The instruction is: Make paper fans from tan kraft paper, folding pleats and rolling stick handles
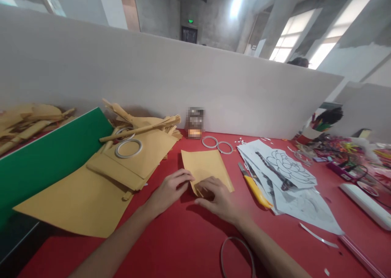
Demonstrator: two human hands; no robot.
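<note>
A small sheet of brown kraft paper [207, 162] lies on the red tabletop in front of me, its near edge curled up. My left hand [172, 188] has its fingers closed at the sheet's near left corner. Bent over the near edge is my right hand [218, 198], fingers curved onto the curl and thumb on the near side. The curl is partly hidden under the right fingers. Beyond the sheet lie two pale rings [225, 147]. A yellow utility knife [256, 191] with its blade showing rests to the right of the sheet.
Stacked kraft sheets [88, 204] with rolled strips and a ring [128, 148] are at left beside a green board [58, 156]. Printed flower drawings [291, 168] lie right. Another ring [224, 257] sits near my right forearm. A white partition [152, 78] stands behind.
</note>
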